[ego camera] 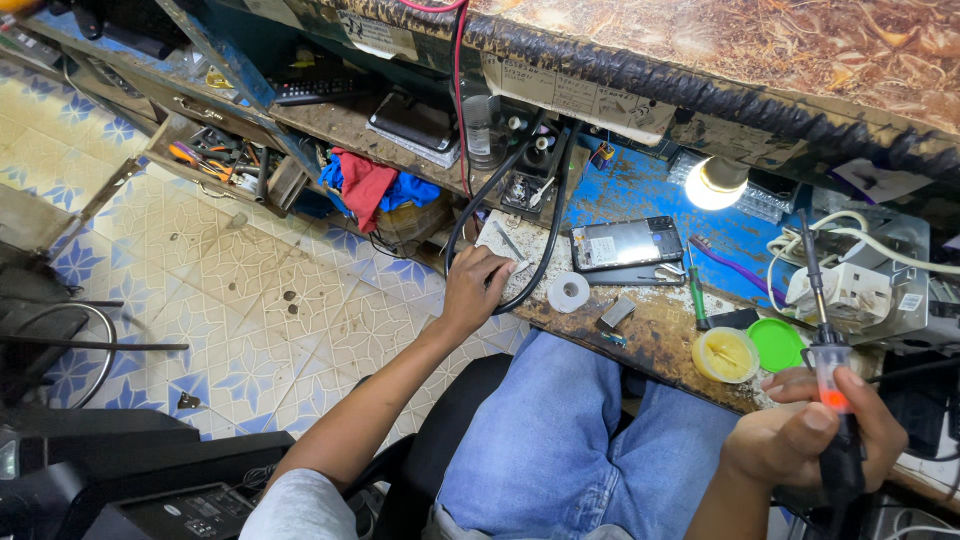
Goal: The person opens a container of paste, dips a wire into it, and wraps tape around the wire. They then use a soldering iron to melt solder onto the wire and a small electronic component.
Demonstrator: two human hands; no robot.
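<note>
Opened phone (pixel 627 243) lying flat mid-bench on the blue patch. Lit bulb (pixel 716 184) glowing toward the back edge. Roll of white tape (pixel 568 292) near the front edge. Open yellow tub (pixel 725 354) beside its green lid (pixel 776 344) at the front edge. Red and blue rags (pixel 372 185) bunched on the lower shelf.

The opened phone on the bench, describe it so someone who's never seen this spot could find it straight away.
Start at the blue-painted patch of the workbench, left of the lit bulb. The opened phone lies flat there, a dark rectangle with its insides showing. A white tape roll sits just below-left of it, and the left hand rests further left; it is the only flat dark slab on the blue.
</note>
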